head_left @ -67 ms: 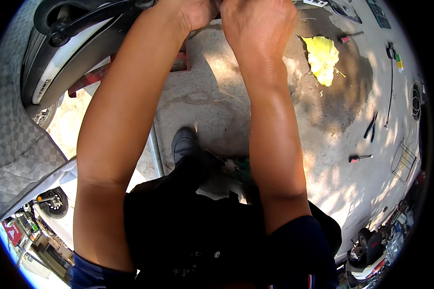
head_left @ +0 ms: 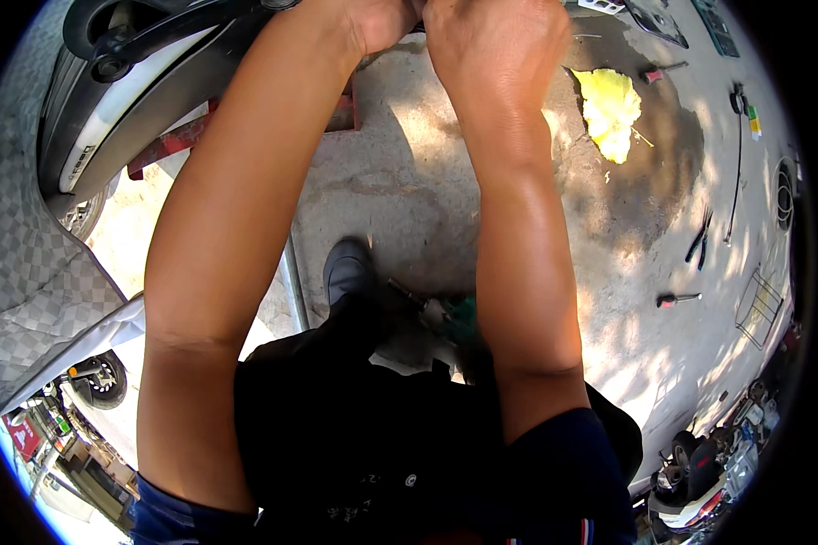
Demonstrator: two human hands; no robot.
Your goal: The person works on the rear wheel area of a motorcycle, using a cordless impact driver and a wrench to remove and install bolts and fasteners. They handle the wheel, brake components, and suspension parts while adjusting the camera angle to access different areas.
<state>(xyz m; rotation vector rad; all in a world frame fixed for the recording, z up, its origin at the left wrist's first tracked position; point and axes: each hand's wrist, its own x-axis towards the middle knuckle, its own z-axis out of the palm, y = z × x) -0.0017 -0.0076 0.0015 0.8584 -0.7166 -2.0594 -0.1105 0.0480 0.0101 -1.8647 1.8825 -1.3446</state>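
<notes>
Both hands meet at the top edge of the head view, close together beside a motorbike or scooter. My left hand [head_left: 384,23] shows only its wrist and heel; its fingers lie beyond the edge. My right hand [head_left: 500,41] is curled with the back up, its fingers mostly hidden, so what it grips cannot be made out. Left of my left forearm is the vehicle's dark bodywork with a white stripe [head_left: 109,123], under a black curved arm [head_left: 168,38]. A red metal frame [head_left: 344,113] shows low behind that forearm.
A grey checked cover [head_left: 27,309] drapes at the left. On the concrete at right lie a yellow leaf [head_left: 612,113], pliers [head_left: 699,243], a red-handled screwdriver [head_left: 677,300] and a wire rack [head_left: 760,309]. A green tool [head_left: 461,318] lies near my shoe [head_left: 348,268].
My right hand and forearm have shifted slightly to the right and down. The left arm has barely moved.
</notes>
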